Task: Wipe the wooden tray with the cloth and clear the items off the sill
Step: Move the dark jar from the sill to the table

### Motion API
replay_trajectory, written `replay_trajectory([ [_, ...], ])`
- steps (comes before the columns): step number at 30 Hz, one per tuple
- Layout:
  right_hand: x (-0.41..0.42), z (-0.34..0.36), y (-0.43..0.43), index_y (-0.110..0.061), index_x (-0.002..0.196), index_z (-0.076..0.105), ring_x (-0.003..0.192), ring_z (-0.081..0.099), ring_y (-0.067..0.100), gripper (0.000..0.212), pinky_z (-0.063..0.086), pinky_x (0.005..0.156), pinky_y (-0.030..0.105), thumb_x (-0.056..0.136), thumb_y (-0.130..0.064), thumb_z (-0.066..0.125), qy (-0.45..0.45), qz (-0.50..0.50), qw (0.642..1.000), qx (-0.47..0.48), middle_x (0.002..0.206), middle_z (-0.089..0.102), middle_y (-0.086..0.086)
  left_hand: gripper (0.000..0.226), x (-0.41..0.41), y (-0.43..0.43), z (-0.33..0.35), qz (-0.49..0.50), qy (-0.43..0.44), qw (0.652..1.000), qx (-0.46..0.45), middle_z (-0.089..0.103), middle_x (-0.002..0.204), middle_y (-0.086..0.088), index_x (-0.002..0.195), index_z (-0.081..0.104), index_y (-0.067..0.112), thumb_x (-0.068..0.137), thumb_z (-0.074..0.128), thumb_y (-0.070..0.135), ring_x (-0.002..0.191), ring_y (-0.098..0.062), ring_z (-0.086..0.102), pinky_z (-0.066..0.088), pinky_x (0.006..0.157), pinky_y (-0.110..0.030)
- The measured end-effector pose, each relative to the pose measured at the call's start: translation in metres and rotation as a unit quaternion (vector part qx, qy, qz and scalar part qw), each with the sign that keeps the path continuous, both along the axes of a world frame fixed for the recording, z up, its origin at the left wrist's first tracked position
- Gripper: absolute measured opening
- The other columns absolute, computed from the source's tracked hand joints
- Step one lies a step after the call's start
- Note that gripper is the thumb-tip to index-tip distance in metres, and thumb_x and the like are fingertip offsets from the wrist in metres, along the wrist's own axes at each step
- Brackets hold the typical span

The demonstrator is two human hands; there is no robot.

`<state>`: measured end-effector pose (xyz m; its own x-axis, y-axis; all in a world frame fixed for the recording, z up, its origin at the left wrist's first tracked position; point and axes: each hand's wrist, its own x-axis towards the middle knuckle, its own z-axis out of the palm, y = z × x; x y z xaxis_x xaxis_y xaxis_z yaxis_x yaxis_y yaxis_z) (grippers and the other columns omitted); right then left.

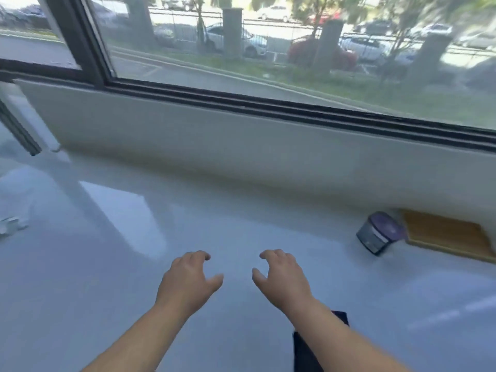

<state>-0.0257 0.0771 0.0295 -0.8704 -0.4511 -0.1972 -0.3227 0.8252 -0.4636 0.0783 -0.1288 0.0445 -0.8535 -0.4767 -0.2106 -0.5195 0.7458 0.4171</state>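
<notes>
The wooden tray (451, 236) lies flat at the far right of the white sill (188, 210), against the low wall and cut off by the frame edge. A small grey jar with a purple lid (378, 234) leans tilted at the tray's left end. A dark cloth (306, 347) lies near the front edge, partly hidden under my right forearm. My left hand (188, 280) and my right hand (281, 277) hover side by side over the sill's middle, palms down, fingers curled and apart, holding nothing. Both hands are well left of the tray and jar.
A white low wall (241, 151) runs along the back below a dark-framed window (268, 103). At the far left sit a small blurred whitish object (10, 225) and an opened window sash (18, 130). The frame is motion-blurred.
</notes>
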Motion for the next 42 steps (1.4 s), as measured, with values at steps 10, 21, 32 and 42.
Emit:
replay_trajectory([
  [10,-0.106,-0.027,0.253,-0.023,0.132,0.062,0.128,0.049,0.019,0.045,0.05,0.096,0.039,0.096,-0.048,0.053,-0.059,-0.277,0.959,-0.034,0.135,0.061,-0.004,0.082,-0.227,0.259,0.002,-0.208,0.018,0.978,0.02,0.049,0.148,0.009,0.146,0.044,0.031,0.078,0.066,0.07,0.135,-0.017,0.044,0.048,0.1,-0.04],
  [21,-0.2,-0.071,0.323,-0.028,0.09,0.057,0.079,0.053,0.021,0.009,0.035,0.078,0.031,0.095,-0.025,0.05,-0.243,-0.475,0.794,-0.292,0.09,0.051,-0.002,0.099,-0.356,0.383,-0.026,-0.269,0.035,0.962,-0.005,0.049,0.142,-0.004,0.146,0.041,0.022,0.066,0.081,0.064,0.122,-0.031,0.046,0.044,0.101,-0.041],
  [32,-0.218,-0.069,0.285,-0.007,0.096,0.068,0.091,0.072,0.032,0.037,0.053,0.078,0.04,0.074,-0.03,0.049,-0.321,-0.478,0.693,-0.434,0.102,0.077,0.018,0.095,-0.358,0.363,-0.034,-0.248,0.038,0.968,0.008,0.053,0.135,-0.007,0.145,0.039,0.026,0.063,0.08,0.05,0.119,-0.031,0.047,0.045,0.098,-0.04],
  [42,-0.175,-0.035,0.106,-0.017,0.093,0.073,0.074,0.078,0.016,0.026,0.055,0.097,0.045,0.084,-0.022,0.049,-0.376,-0.384,0.738,-0.408,0.084,0.078,-0.001,0.093,-0.275,0.184,-0.01,-0.102,0.062,0.993,-0.016,0.05,0.134,-0.004,0.146,0.035,0.027,0.066,0.075,0.05,0.115,-0.03,0.046,0.043,0.093,-0.04],
])
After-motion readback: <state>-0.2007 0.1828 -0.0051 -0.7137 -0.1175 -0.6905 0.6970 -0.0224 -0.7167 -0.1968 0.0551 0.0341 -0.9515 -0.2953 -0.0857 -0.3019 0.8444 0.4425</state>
